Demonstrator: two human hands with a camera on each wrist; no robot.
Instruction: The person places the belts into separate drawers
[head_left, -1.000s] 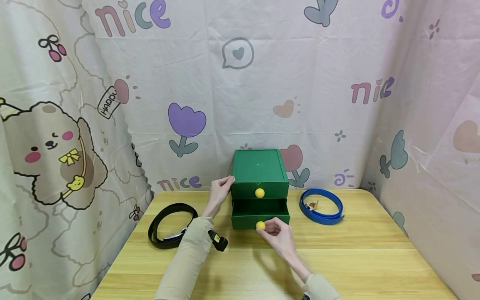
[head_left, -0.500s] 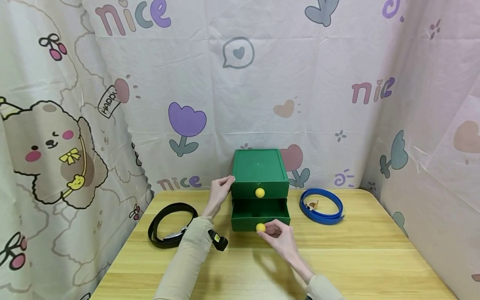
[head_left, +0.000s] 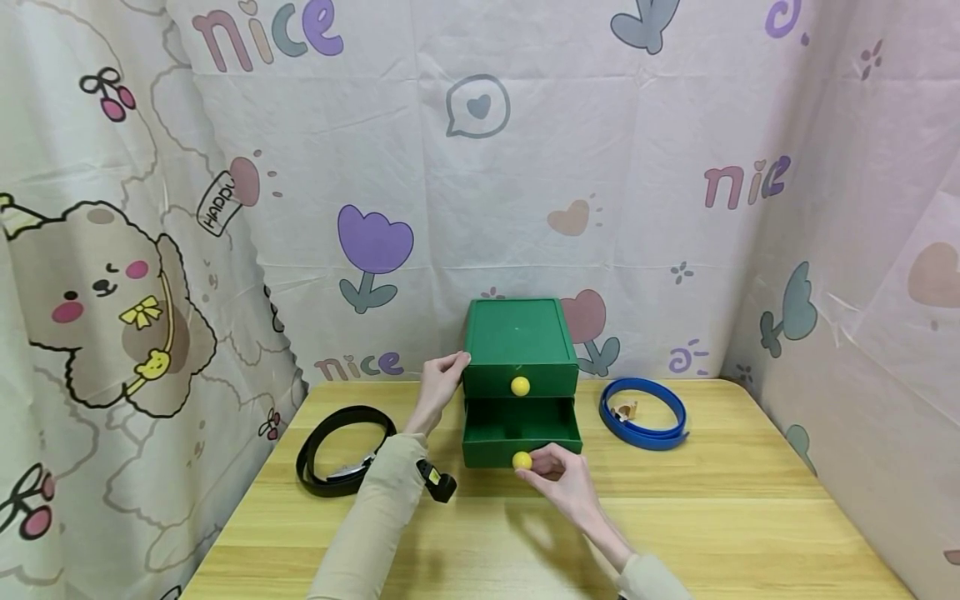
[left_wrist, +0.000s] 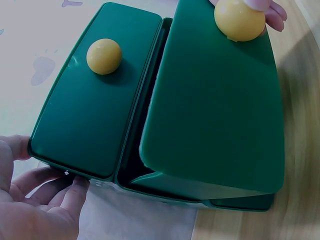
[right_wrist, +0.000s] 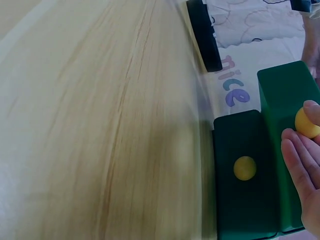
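Sliding the lower drawer (head_left: 491, 454) out looks like the step in hand; it's partly out of the green cabinet (head_left: 517, 329), w/ nothing showing in the bit of its inside that's visible. R hand (head_left: 567, 486) pinches the round yellow knob (head_left: 522, 461) btwn thumb & fingers. L hand (head_left: 437, 386) has bent fingers gripping the cabinet's top front corner, left side, prob. to steady it. To do it well: pull straight & level, pinch firmly so the knob doesn't slip, brace w/ L hand so the cabinet doesn't skid or tip fwd. Go slow near full travel, as can't tell if there's a stop.

Edges: cabinet sits near the table's (head_left: 750, 500) back edge, close to the cloth (head_left: 517, 208); can't tell if touching, so don't count on room behind. Best room is fwd, bare wood in front of the drawer. Black belt (head_left: 304, 457) lies coiled to the left, partly hidden by L sleeve (head_left: 371, 521); blue belt (head_left: 648, 440) is coiled near cabinet's right side, so don't swing wide
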